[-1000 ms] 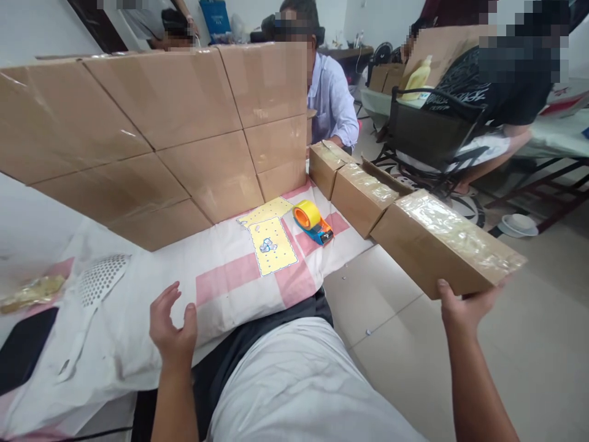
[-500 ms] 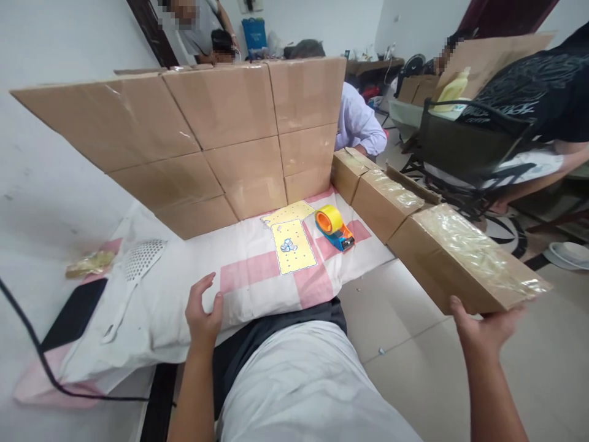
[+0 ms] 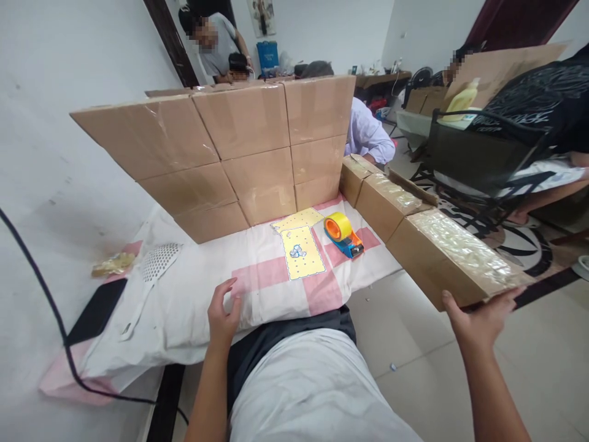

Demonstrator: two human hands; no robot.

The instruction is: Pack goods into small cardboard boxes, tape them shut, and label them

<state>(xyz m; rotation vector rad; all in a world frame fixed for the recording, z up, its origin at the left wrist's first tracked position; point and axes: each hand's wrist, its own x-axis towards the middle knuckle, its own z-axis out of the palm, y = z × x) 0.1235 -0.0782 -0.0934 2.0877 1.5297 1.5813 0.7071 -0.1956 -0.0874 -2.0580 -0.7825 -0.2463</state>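
Observation:
My right hand (image 3: pixel 483 322) grips the near end of a cardboard box (image 3: pixel 427 264), thumb on its side and fingers at its end face. That box is the nearest in a row of three with clear tape on top, jutting past the table. Open and empty, my left hand (image 3: pixel 224 313) hovers by the table's front edge with curved fingers. A tape dispenser (image 3: pixel 345 235) with a yellow roll lies left of the row. Beside it is a yellow patterned patch (image 3: pixel 304 255) on the pink-and-white cloth (image 3: pixel 257 270). Behind stands a wall of stacked cardboard boxes (image 3: pixel 257 178).
At the left lie a white slotted skimmer (image 3: pixel 159 264), a black flat object (image 3: pixel 96 310) and a crumpled clear-yellow wrapper (image 3: pixel 113 264). A black cable (image 3: pixel 50 301) hangs there. Another person sits on a chair (image 3: pixel 488 147) at the right; other people are behind the boxes.
The view has shifted, moving most of the scene rightward. Against it, my right hand and the near box have moved slightly inward, toward the table. My left hand stays open.

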